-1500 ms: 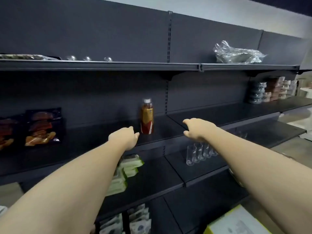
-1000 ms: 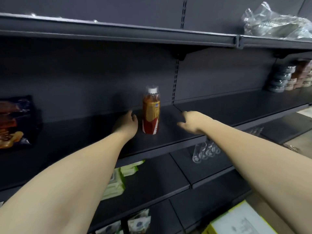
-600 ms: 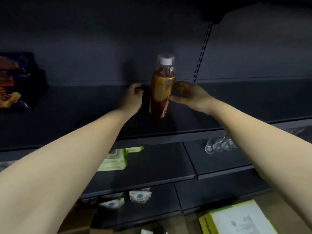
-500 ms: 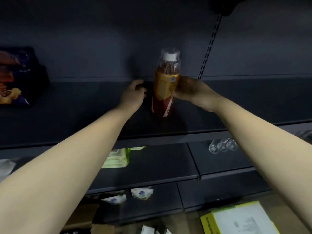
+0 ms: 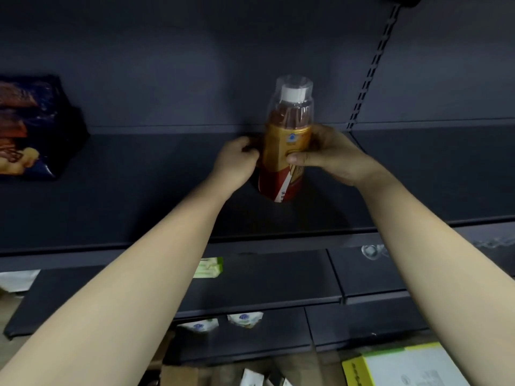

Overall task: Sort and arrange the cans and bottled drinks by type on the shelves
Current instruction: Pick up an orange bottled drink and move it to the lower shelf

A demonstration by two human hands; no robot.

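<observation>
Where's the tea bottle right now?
Head view, centre: the bottle stands on the dark shelf, gripped between left hand and right hand.

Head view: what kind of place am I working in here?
Most likely a shop aisle or stockroom. Dark metal shelving runs in tiers off a slotted upright, packaged snacks sit at the left, and both hands hold a bottled drink on the shelf.
</observation>
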